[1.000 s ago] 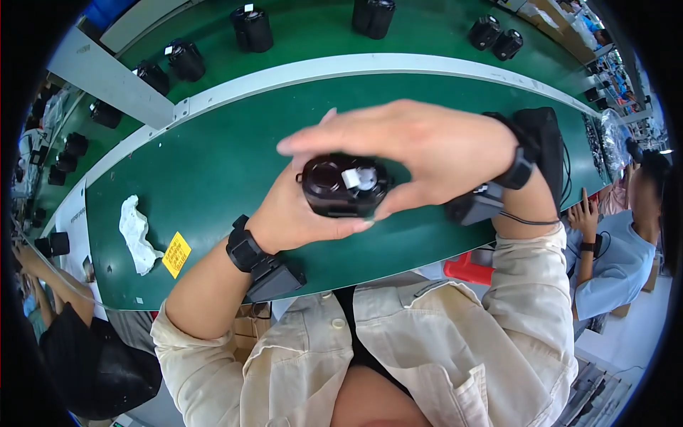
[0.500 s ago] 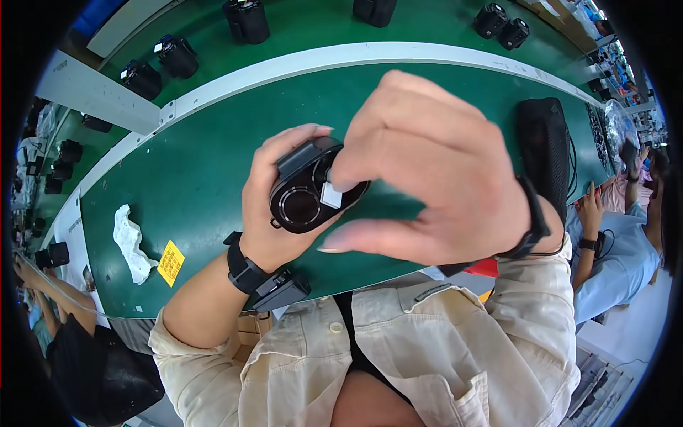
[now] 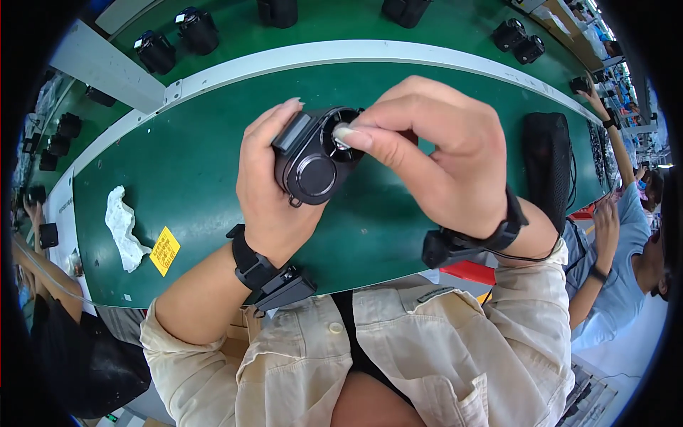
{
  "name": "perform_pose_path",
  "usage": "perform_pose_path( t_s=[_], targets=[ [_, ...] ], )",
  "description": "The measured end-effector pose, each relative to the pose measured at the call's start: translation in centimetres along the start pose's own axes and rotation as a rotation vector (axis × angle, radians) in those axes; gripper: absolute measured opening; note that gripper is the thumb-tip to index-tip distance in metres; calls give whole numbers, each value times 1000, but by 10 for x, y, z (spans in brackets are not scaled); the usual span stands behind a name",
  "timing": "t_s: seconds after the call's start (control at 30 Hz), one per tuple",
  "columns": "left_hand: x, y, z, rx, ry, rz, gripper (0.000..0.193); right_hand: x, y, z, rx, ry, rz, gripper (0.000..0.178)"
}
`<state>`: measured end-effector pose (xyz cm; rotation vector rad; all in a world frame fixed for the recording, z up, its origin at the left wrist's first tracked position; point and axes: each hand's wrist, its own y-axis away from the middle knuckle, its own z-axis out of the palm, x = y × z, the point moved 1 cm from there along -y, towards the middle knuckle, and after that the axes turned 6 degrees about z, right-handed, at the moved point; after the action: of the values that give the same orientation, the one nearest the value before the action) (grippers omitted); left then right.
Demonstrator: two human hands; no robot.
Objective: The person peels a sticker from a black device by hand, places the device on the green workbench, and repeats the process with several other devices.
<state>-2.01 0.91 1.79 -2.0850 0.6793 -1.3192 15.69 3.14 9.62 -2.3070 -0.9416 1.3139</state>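
My left hand [image 3: 277, 181] is wrapped round a black oval device [image 3: 288, 162] with two round parts on its upturned face, holding it above the table. The nearer round part, a dark disc [image 3: 315, 176], is covered and flat. At the farther one, a round recess, the thumb and forefinger of my right hand [image 3: 434, 153] are pinched together. Something small and shiny shows at those fingertips, but the fingers mostly hide it. Along the device's left side runs a raised grey-black block [image 3: 293, 134].
On the green table [image 3: 199, 171] lie a crumpled white wipe [image 3: 125, 229] and a yellow printed card [image 3: 164, 251] at left, a black mesh pouch [image 3: 546, 160] at right. Beyond the white rail [image 3: 341, 51] stand several black devices [image 3: 196, 30]. Co-workers sit at both sides.
My right hand has pulled in to a thumb-and-finger pinch at the far recess. The small white piece seen on the device's face no longer shows there. The device has moved slightly away from me.
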Motion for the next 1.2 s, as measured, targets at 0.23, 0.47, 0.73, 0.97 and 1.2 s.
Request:
perform_pose_path(
  t_s=[0.23,0.47,0.73,0.97,1.2],
  targets=[
    [-1,-1,4,103,9,-57,66,2,11,18,180,461,-348,23],
    [2,-4,1,53,-198,-22,70,-11,16,18,124,654,-210,27],
    [-3,-12,1,75,-361,152,63,-5,12,13,105,625,-205,27],
    [-5,-11,4,113,-334,137,65,-9,18,21,73,746,-224,29],
    [4,-12,2,114,-154,-165,65,6,-8,-2,27,301,-22,30]
  ],
)
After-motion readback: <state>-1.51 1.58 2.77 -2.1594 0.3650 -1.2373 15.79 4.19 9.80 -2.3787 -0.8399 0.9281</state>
